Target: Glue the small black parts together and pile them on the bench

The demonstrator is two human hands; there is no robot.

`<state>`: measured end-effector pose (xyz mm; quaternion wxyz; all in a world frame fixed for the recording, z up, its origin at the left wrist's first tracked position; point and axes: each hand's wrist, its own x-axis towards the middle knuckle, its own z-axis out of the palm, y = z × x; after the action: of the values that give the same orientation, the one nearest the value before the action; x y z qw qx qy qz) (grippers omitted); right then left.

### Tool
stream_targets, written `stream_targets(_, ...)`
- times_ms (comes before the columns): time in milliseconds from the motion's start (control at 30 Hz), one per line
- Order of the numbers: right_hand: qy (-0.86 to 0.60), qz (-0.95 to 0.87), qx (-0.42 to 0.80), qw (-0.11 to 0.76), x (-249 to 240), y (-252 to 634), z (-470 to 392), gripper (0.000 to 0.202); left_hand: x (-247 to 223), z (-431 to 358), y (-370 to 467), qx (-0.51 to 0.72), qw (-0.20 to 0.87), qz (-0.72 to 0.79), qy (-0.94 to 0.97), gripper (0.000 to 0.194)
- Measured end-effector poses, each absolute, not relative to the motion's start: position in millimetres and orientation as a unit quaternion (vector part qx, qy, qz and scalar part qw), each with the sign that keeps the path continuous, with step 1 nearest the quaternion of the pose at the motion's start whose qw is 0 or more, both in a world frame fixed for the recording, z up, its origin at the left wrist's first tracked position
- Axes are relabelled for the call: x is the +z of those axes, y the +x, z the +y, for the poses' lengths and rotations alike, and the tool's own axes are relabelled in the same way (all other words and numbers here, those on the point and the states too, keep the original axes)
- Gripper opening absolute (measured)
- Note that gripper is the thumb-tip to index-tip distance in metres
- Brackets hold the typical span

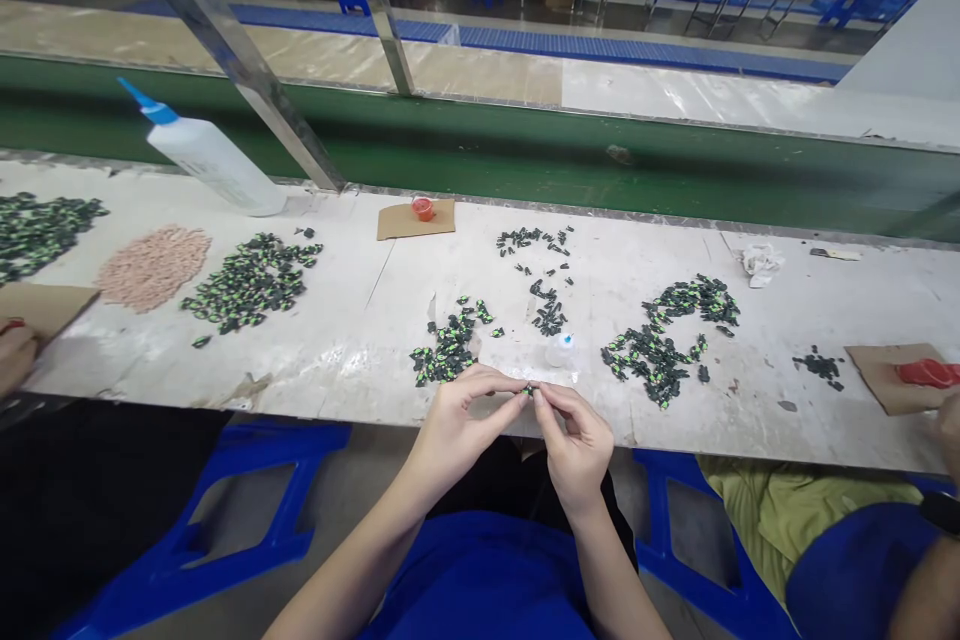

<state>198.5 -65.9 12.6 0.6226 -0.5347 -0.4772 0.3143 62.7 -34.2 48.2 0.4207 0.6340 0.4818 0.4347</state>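
The left hand (463,418) and right hand (579,442) pinch a small black-and-green piece (529,390) between their fingertips, at the near edge of the table (352,345). Just beyond the fingers sits a small bottle (561,352); near them are a left pile (448,348) and a right pile (660,360), with stretches of white tabletop between. Farther ahead, a green board (517,155) bounds the far edge. Well leftward, the big bottle (217,165) bears faint print, unreadable here.
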Motion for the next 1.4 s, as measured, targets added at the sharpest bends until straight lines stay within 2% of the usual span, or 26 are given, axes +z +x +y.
stream_targets(400,-0.515,-0.583,0.193,0.598,22,205,-65,0.014,51,-36,70,0.457,0.42,0.492,0.61,0.006)
stream_targets(900,-0.506,-0.511,0.343,0.604,13,204,-67,0.016,59,-36,70,0.419,0.428,0.503,0.624,0.006)
stream_targets(1133,-0.532,-0.47,0.388,0.587,12,203,-68,0.016,54,-42,74,0.441,0.386,0.497,0.64,0.005)
stream_targets(1233,-0.535,-0.489,0.382,0.573,13,208,-68,0.016,46,-45,77,0.446,0.366,0.494,0.65,0.005)
stream_targets(1400,-0.539,-0.595,0.305,0.513,21,228,-67,0.014,29,-46,86,0.44,0.373,0.467,0.67,0.009)
